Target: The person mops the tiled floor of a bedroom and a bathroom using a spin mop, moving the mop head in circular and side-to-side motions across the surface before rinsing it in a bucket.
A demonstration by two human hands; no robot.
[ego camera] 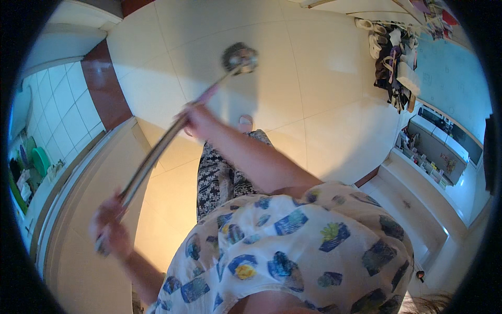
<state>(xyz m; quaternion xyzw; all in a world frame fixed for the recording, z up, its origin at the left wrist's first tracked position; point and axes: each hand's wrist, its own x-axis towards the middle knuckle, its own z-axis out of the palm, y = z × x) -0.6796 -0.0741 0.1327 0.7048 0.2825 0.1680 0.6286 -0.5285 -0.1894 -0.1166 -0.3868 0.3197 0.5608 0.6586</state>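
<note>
A long metal handle (pixel 153 155) runs diagonally from lower left to upper middle. At its far end a round, dark and silvery head (pixel 240 58), seemingly a mop head, is over the tiled floor; motion blur hides its detail. My left hand (pixel 111 227) is closed around the handle close to its near end. Farther up, my right hand (pixel 199 121) grips the same handle, its forearm crossing above my patterned trousers (pixel 219 172).
Pale floor tiles (pixel 333 66) lie ahead, with my foot (pixel 246 122) on them. Shoes and bags (pixel 392 66) line the right side. A beige door (pixel 98 204) is close on the left, beside a dark red threshold (pixel 104 82) and a white-tiled room (pixel 64 98).
</note>
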